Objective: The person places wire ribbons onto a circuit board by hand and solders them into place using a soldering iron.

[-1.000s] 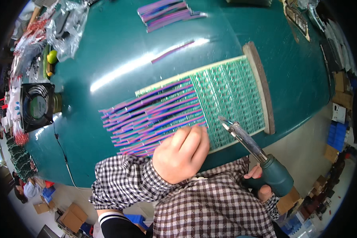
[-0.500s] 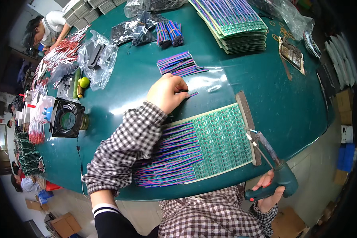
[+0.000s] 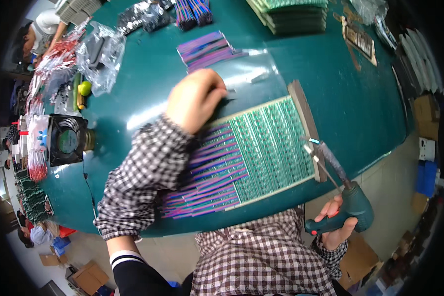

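My left hand, blurred, is pinched above the far left edge of the circuit board panel; a short blurred wire tip pokes out at its fingertips. Rows of blue, purple and pink wires lie across the panel's left part, while its right part shows bare green boards. Along the panel's right end runs a brown bar. Low on the right, my right hand is closed round the green handle of a soldering gun, its tip over the bar. Beyond my left hand lies a loose wire pile.
Bundled wires and a panel stack stand at the far side. A black fan, clear plastic bag and green fruit are on the left. A dirty metal tray lies far right. Someone sits far left.
The view has shifted, so the table's things sit higher in the picture. My left hand has drawn back from the wire pile toward the panel. My right hand still holds the soldering gun.
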